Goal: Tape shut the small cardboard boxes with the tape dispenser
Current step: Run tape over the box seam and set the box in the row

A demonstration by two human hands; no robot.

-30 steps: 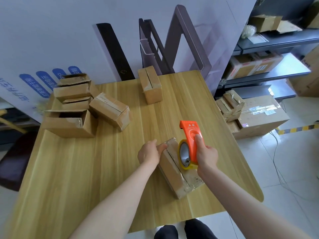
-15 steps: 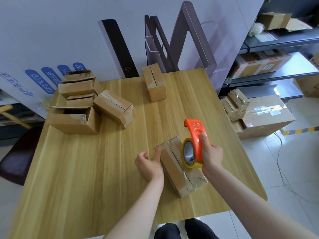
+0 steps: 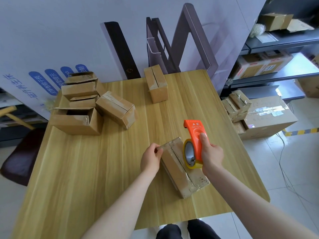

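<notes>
Boxes crowd far left; my right hand grips tape dispenser, partly hiding near box; left hand pinches, seemingly, its corner.

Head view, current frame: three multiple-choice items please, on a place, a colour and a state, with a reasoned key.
1. Where does the cardboard box under the hands lie? A) on the near right part of the table B) on the floor C) on a shelf
2. What colour is the body of the tape dispenser? A) blue B) orange C) green
3. What is the right hand doing? A) lying flat on the table B) hanging idle C) gripping the tape dispenser
1 A, it rests on the wood by the right edge; 2 B, bright orange handle; 3 C, fingers wrap the handle.
</notes>
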